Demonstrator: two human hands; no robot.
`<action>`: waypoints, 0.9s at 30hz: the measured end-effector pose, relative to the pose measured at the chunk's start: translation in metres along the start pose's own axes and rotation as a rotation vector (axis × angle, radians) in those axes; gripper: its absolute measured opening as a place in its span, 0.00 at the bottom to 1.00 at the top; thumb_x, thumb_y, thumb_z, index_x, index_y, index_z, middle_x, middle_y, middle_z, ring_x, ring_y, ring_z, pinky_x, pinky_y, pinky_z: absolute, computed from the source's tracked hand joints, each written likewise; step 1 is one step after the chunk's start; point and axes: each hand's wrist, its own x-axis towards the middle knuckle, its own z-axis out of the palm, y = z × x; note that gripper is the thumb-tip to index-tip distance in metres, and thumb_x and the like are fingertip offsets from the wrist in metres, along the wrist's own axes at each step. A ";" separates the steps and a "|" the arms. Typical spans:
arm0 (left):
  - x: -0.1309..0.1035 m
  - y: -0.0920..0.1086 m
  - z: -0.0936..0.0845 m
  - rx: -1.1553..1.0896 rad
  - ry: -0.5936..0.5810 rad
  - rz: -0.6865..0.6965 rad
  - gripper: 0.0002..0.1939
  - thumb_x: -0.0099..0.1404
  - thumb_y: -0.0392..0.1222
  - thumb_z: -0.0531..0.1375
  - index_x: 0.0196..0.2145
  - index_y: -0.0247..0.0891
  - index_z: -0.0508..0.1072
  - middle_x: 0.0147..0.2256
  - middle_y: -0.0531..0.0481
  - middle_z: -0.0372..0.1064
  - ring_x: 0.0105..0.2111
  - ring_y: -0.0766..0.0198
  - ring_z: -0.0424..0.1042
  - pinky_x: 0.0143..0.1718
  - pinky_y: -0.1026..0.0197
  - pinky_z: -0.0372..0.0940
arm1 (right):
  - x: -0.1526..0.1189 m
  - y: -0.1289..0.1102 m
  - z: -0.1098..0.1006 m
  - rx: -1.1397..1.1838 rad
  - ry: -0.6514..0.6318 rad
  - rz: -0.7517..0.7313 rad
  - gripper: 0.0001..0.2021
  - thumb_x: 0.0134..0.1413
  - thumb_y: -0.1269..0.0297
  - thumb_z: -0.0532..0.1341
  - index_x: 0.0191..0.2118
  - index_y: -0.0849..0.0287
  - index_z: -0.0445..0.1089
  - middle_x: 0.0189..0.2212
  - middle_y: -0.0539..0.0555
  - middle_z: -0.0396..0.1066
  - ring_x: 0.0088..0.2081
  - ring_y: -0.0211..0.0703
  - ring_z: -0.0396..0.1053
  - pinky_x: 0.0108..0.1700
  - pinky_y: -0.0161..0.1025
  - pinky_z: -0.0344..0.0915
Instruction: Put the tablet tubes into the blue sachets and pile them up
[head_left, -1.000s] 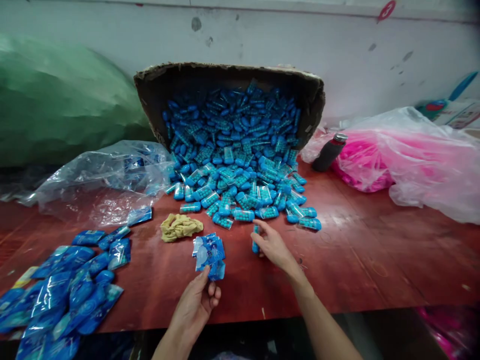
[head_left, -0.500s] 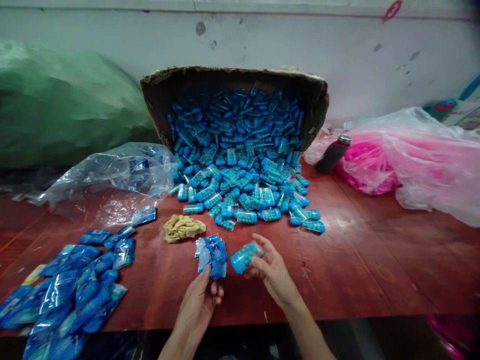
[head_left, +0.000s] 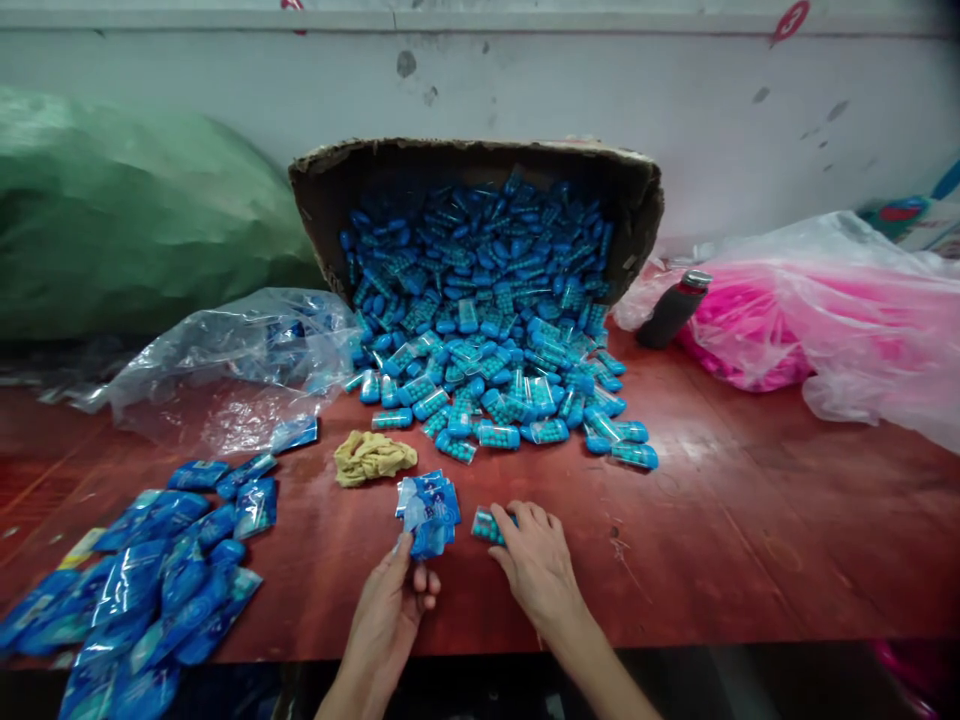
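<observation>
My left hand [head_left: 395, 600] pinches the near edge of a small stack of blue printed packets [head_left: 430, 512] between thumb and fingers. To its right, my right hand [head_left: 538, 562] is closed over a clear container of teal balls [head_left: 489, 525], which lies low at the red table; its right part is hidden under the fingers. Beyond both hands, a heap of similar blue-capped containers [head_left: 480, 350] spills from a tipped cardboard box [head_left: 319, 215]. A crumpled yellow cloth [head_left: 373, 457] lies left of the stack.
Filled blue packets [head_left: 142, 570] are piled at the left front, near a clear plastic bag [head_left: 225, 350]. Behind stands a large green sack [head_left: 135, 220]. At right are a dark bottle [head_left: 671, 312] and pink goods in plastic [head_left: 757, 330] on the red table [head_left: 735, 520].
My right hand has turned palm down over the container, which was held tilted with its blue end to the left and now shows its clear end there. My left hand keeps the stack.
</observation>
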 end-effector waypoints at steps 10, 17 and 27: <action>0.001 -0.007 0.000 0.038 -0.037 0.029 0.18 0.46 0.52 0.64 0.19 0.36 0.64 0.10 0.58 0.57 0.15 0.69 0.61 0.14 0.68 0.53 | -0.006 0.002 -0.029 0.792 -0.039 -0.100 0.18 0.49 0.70 0.60 0.47 0.50 0.66 0.42 0.53 0.64 0.45 0.43 0.62 0.48 0.39 0.60; -0.005 -0.004 0.001 0.075 -0.091 0.039 0.16 0.46 0.50 0.64 0.20 0.36 0.64 0.11 0.58 0.58 0.15 0.69 0.62 0.15 0.68 0.54 | -0.007 -0.004 -0.035 0.826 -0.126 -0.104 0.18 0.47 0.72 0.61 0.46 0.51 0.67 0.39 0.52 0.64 0.43 0.42 0.62 0.47 0.38 0.60; -0.005 -0.006 -0.001 0.077 -0.120 0.081 0.16 0.47 0.50 0.64 0.19 0.36 0.64 0.11 0.58 0.59 0.15 0.69 0.63 0.15 0.68 0.56 | -0.012 -0.010 -0.041 0.827 -0.130 -0.074 0.18 0.50 0.74 0.57 0.47 0.52 0.64 0.38 0.51 0.60 0.38 0.39 0.64 0.43 0.35 0.61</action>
